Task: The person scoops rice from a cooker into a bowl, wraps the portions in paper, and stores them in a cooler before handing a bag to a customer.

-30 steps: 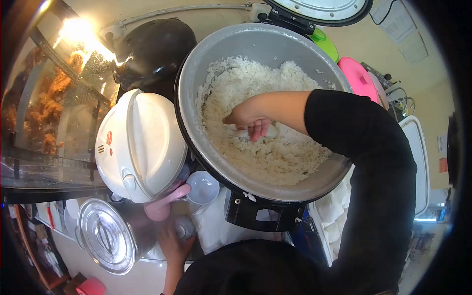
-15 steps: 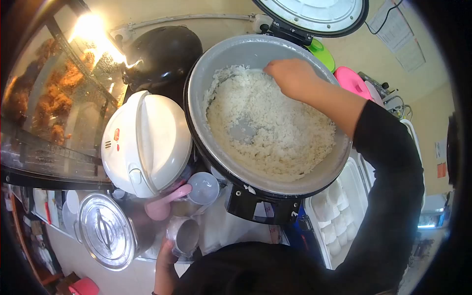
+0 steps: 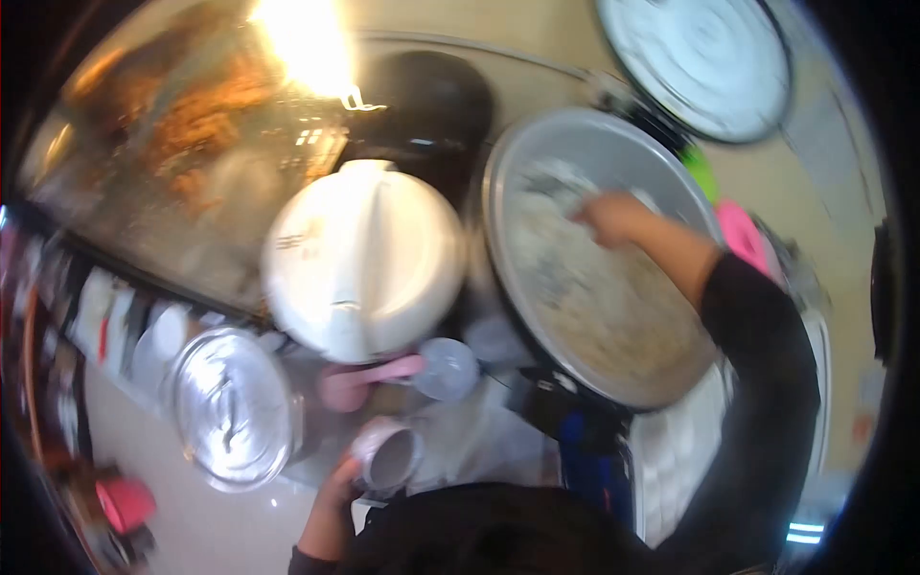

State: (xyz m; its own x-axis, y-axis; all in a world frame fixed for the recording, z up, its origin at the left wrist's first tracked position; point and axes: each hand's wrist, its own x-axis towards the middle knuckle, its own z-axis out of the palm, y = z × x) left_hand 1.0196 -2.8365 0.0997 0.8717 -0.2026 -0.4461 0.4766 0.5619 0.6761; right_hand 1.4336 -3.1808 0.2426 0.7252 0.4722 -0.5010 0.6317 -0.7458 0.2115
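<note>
Metal cup (image 3: 386,458) pinched in left hand (image 3: 333,503), low near body, lifted higher than a second ago. Right hand (image 3: 613,218) moved from pot centre to far side of rice (image 3: 585,287) in big cooker pot (image 3: 517,192); grip blurred, cannot tell. White cooker (image 3: 362,259) shut alongside.
</note>
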